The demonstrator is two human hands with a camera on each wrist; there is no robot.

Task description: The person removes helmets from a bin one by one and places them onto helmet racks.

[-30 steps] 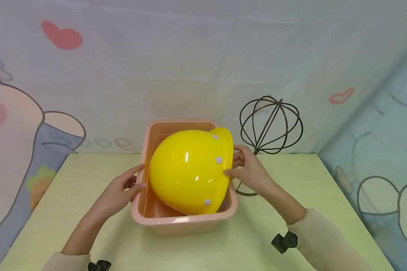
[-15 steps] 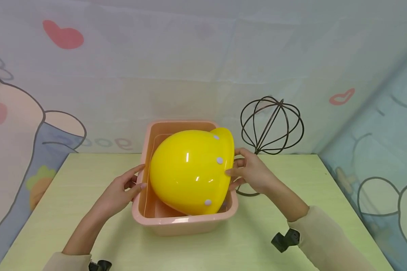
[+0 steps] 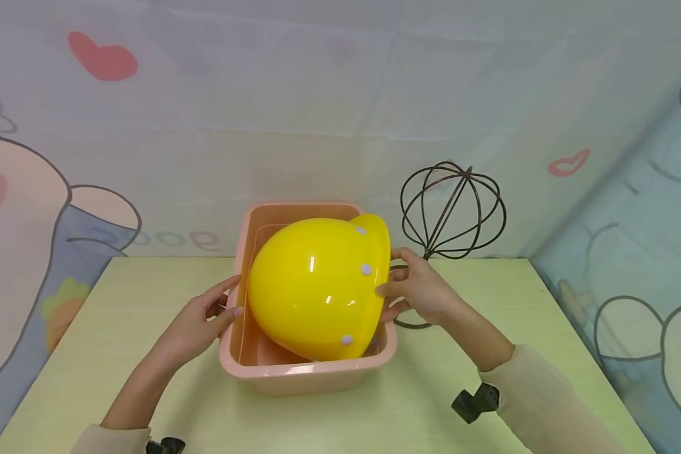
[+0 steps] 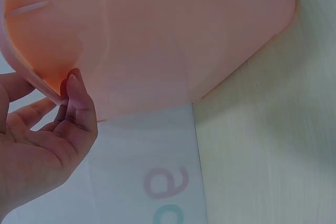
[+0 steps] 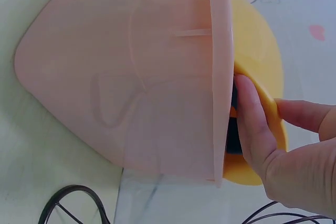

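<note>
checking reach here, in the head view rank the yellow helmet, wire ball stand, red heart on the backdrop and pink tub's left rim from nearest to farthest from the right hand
1. yellow helmet: gripped at its brim by the right hand.
2. wire ball stand: just behind the hand; its base ring lies beside it.
3. pink tub's left rim: across the helmet, by the left hand.
4. red heart: upper left backdrop.

Staged tabletop set, not a lived-in room, cartoon-printed cloth backdrop (image 3: 318, 94) with hearts draped around a pale wooden table (image 3: 147, 296), wire stand (image 3: 453, 208)

Basin floor (image 3: 261, 353): mostly covered by yellow helmet (image 3: 318, 284).
Wire stand base (image 3: 411, 323): partly behind right hand (image 3: 422, 290).
Helmet underside: unseen in the head view.
Left hand (image 4: 42, 145): cropped at lower left, left wrist view.
</note>
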